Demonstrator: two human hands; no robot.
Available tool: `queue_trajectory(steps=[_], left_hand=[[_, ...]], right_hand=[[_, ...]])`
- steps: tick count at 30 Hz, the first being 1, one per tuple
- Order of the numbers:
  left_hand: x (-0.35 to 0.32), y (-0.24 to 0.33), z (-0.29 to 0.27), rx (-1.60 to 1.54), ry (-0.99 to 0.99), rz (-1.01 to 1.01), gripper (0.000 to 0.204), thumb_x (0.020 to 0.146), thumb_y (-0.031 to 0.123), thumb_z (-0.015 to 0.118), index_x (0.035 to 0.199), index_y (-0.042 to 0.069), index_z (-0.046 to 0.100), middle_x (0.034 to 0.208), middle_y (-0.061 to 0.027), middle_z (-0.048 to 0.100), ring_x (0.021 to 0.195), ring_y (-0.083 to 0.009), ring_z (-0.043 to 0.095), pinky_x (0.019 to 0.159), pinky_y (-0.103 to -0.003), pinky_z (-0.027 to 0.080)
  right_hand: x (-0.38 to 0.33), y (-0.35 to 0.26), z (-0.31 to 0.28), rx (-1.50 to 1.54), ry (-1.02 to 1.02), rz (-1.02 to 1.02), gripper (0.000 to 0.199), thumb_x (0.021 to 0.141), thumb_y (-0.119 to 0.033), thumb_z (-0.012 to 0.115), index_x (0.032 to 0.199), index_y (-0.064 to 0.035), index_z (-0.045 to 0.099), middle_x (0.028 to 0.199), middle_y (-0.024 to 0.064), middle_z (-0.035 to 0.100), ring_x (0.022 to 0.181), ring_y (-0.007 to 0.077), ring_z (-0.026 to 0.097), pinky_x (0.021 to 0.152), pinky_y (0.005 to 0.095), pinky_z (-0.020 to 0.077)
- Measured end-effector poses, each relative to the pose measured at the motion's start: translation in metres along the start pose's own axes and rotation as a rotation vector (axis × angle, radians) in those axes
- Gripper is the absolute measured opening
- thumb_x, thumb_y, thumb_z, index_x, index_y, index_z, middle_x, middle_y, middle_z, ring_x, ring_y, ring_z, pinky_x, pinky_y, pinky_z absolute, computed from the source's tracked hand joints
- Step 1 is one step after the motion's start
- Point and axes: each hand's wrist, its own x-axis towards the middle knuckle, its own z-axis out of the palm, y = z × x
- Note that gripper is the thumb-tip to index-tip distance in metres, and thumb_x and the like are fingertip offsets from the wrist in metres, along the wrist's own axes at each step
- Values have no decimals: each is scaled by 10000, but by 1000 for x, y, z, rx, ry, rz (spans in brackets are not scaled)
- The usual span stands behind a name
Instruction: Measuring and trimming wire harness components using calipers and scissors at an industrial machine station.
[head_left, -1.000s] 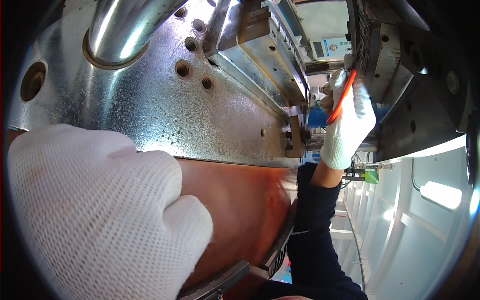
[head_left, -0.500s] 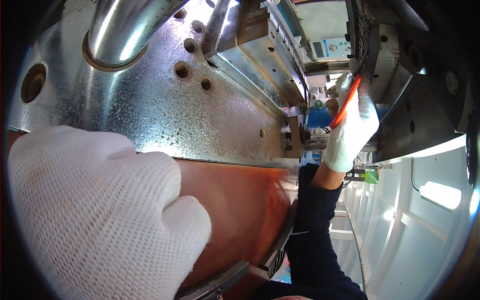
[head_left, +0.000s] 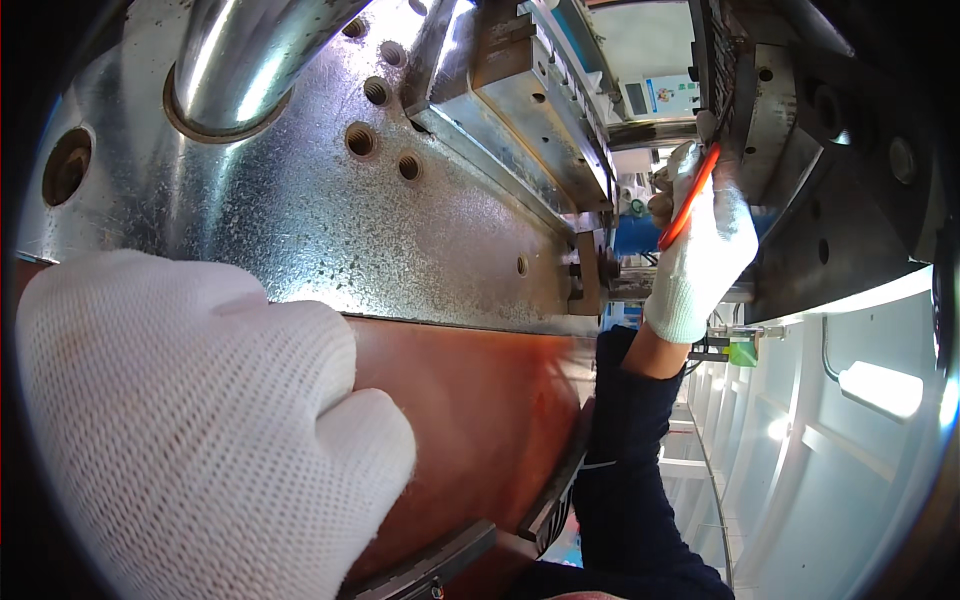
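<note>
My left hand point(head_left: 190, 420), in a white knit glove, fills the lower left, close to the camera. Its fingers are curled in, and their inner side is hidden, so what they hold, if anything, does not show. It lies in front of a reddish-brown surface point(head_left: 470, 430) below a shiny metal plate point(head_left: 400, 245). Farther off at the upper right, my gloved right hand point(head_left: 705, 245) is closed around a tool with an orange handle point(head_left: 690, 200). The tool's upper end reaches the dark edge of a metal block point(head_left: 765, 120); its working tip is hard to make out.
A thick polished metal rod point(head_left: 250, 70) stands out from the plate at the upper left, near several threaded holes. A stepped steel block point(head_left: 520, 110) juts from the plate toward my right hand. Dark metal strips point(head_left: 435, 560) edge the reddish-brown surface. A lamp point(head_left: 880, 390) shows at the right.
My left hand has shifted very slightly to the left in the picture. The orange handle in my right hand has moved a little down and left.
</note>
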Motion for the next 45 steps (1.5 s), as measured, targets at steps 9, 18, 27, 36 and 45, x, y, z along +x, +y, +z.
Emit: queue_trajectory(steps=[9,18,27,36,45], left_hand=[[1,1,1,2,39,2,262,592,194,825,769,111,650,655,-28,527,579,-232,540,530,-392,399],[1,1,0,-17,32,14,255,599,193,819,771,103,654,655,-33,536,559,-235,537,512,-392,395],[13,-7,9,-258,223,-11,250,733,239,754,898,61,692,731,-81,597,610,-237,586,566,-364,458],[91,4,30,-1140,392,-27,319,940,239,642,1120,-24,632,915,-73,668,856,-130,625,770,-282,508],[81,-2,25,-1125,388,-182,249,948,208,601,1051,-6,675,797,-35,649,699,-77,598,637,-235,474]], right_hand=[[0,2,-4,1,-65,25,322,939,-161,663,1125,101,664,747,37,641,615,52,526,549,204,416],[-3,-2,-4,-62,-82,-11,358,938,-142,653,1172,127,623,800,56,654,697,62,550,600,206,437],[-13,-21,-1,15,-254,-262,473,822,-11,705,1282,23,599,1133,86,674,906,111,611,831,240,506],[-32,-53,-15,-206,-480,-544,717,708,-137,793,1371,-43,538,902,113,644,845,283,614,799,377,502],[-39,-50,-31,-121,-270,-738,582,705,-29,771,1263,-8,608,1034,146,658,930,309,633,808,386,524]])
